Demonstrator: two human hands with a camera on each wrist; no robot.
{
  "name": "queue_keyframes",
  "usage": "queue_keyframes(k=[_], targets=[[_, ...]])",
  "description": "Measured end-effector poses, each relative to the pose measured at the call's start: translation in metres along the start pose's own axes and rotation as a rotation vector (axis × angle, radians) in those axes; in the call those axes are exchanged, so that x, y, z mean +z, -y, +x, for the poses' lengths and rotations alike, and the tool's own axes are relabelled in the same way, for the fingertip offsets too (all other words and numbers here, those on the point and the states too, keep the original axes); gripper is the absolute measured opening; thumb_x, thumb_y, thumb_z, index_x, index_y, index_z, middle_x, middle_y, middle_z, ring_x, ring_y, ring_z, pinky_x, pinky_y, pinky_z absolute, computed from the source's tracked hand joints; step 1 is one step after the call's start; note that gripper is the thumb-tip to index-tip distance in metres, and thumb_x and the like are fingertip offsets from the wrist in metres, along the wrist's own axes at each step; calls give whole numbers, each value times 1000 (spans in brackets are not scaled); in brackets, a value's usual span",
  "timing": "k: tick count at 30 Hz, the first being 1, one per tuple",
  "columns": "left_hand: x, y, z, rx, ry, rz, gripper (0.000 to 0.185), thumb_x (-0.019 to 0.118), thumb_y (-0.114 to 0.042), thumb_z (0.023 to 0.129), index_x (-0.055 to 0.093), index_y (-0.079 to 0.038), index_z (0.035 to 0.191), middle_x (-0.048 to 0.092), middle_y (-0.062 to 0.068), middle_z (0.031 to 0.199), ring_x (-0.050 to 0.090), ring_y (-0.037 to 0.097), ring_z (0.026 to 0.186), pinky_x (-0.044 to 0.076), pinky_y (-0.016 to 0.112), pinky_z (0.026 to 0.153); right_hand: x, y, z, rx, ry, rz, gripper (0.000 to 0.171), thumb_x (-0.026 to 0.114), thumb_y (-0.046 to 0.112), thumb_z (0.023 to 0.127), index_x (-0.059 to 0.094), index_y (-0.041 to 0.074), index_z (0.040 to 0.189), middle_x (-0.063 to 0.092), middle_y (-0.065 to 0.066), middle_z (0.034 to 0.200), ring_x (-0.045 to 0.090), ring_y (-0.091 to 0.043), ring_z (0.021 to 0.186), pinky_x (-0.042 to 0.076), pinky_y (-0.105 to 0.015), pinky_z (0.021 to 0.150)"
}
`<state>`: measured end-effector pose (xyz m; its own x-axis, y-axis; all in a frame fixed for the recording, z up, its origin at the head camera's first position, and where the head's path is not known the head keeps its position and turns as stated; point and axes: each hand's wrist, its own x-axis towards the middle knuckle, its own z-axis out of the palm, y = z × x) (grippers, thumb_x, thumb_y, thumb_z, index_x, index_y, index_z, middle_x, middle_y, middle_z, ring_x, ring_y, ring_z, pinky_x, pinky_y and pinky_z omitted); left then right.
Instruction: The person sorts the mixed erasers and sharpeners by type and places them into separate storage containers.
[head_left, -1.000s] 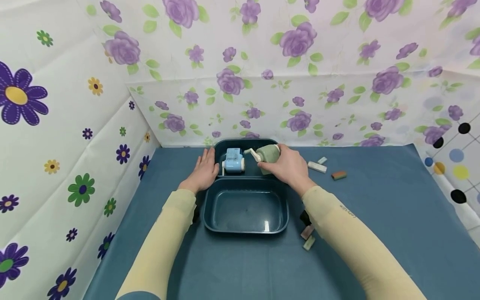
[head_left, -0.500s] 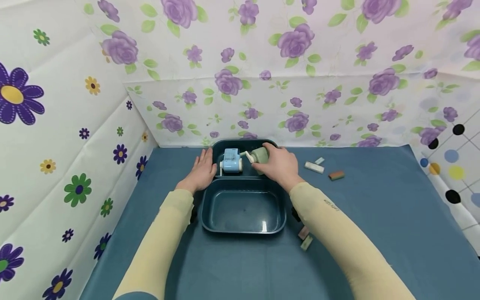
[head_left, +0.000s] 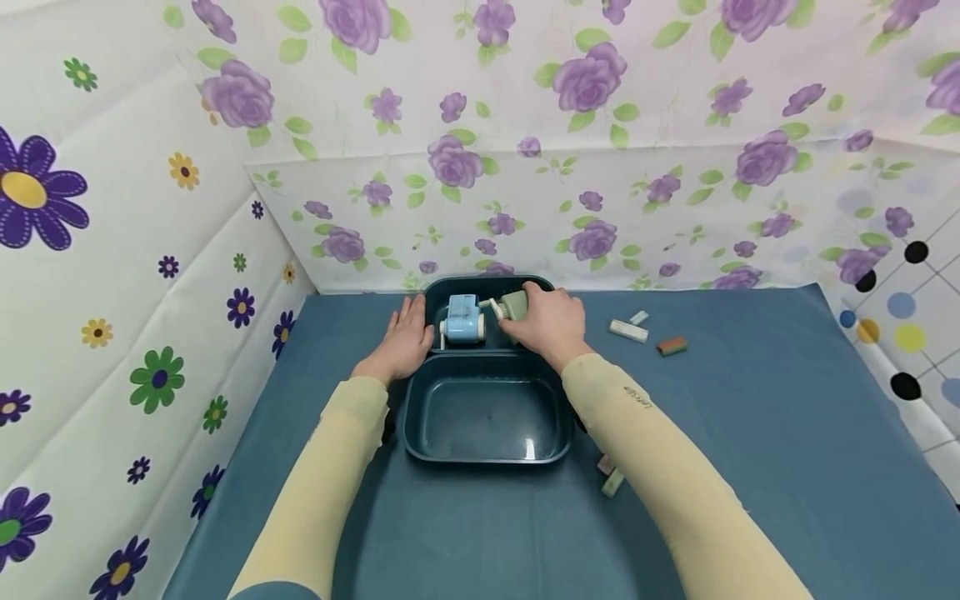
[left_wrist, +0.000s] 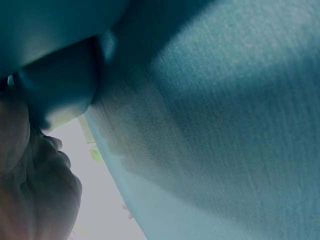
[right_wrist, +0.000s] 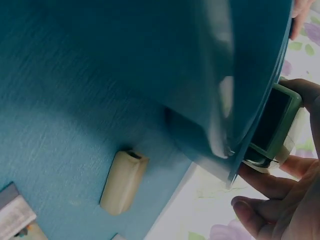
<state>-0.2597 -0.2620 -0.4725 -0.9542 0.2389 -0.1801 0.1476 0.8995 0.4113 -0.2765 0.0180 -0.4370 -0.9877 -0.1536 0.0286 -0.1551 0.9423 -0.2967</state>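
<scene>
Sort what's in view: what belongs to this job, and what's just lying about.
In the job:
green crank device, gripped by the right hand
blue crank device, in the back tray
left hand, at the back tray's side
front tray, probably

Apparently just lying about:
white block
smaller white block
orange-and-green block
pink block
pale green block

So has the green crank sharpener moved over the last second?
Yes. In the head view, the green sharpener has shifted left, closer to the blue sharpener, which has stayed put in the back tray.
</scene>
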Motion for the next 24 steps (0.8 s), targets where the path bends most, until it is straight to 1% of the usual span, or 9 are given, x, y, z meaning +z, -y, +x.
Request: queue_keyframes(k=[6, 9, 12, 16, 20, 24], targets=[[-2, -1, -1, -1, -14, 3, 66, 27, -27, 119, -6, 0, 170, -6, 18, 179, -12, 35, 164, -5, 53, 131, 1, -2, 6, 23, 3, -28, 79, 71, 64, 94, 57, 15, 154, 73, -16, 119, 65, -38, 105, 51, -57, 99], [-3, 0, -1, -10, -11, 9, 66, 26, -28, 119, -6, 0, 170, -7, 17, 179, -13, 33, 164, -5, 52, 131, 1, -2, 7, 12, 34, -40, 78, 70, 63, 95, 56, 14, 155, 73, -17, 122, 64, -40, 113, 49, -57, 104], [-3, 0, 0, -11, -3, 8, 67, 26, -28, 119, -7, -1, 170, -7, 17, 179, -15, 32, 164, -6, 51, 131, 2, -3, 6, 0, 71, -58, 77, 70, 61, 96, 55, 14, 156, 74, -17, 122, 59, -43, 127, 46, -58, 109], [-1, 1, 0, -10, -3, 5, 67, 26, -29, 119, -6, -1, 170, -6, 17, 179, -15, 31, 164, -7, 50, 132, 5, -3, 4, -5, 83, -70, 76, 69, 61, 97, 57, 13, 154, 76, -17, 122, 53, -47, 138, 43, -58, 112], [0, 1, -1, -14, -10, 2, 66, 26, -28, 119, -6, -1, 171, -5, 17, 179, -14, 31, 164, -6, 51, 132, 6, -3, 4, -9, 105, -85, 78, 68, 63, 97, 58, 10, 153, 73, -19, 126, 52, -48, 138, 44, -59, 112], [1, 1, 0, -9, -8, -9, 67, 27, -28, 119, -6, -1, 171, -5, 17, 179, -14, 32, 164, -6, 52, 131, 5, -2, 2, 1, 190, -102, 85, 64, 69, 97, 55, 7, 155, 69, -22, 136, 52, -47, 137, 42, -60, 114]])
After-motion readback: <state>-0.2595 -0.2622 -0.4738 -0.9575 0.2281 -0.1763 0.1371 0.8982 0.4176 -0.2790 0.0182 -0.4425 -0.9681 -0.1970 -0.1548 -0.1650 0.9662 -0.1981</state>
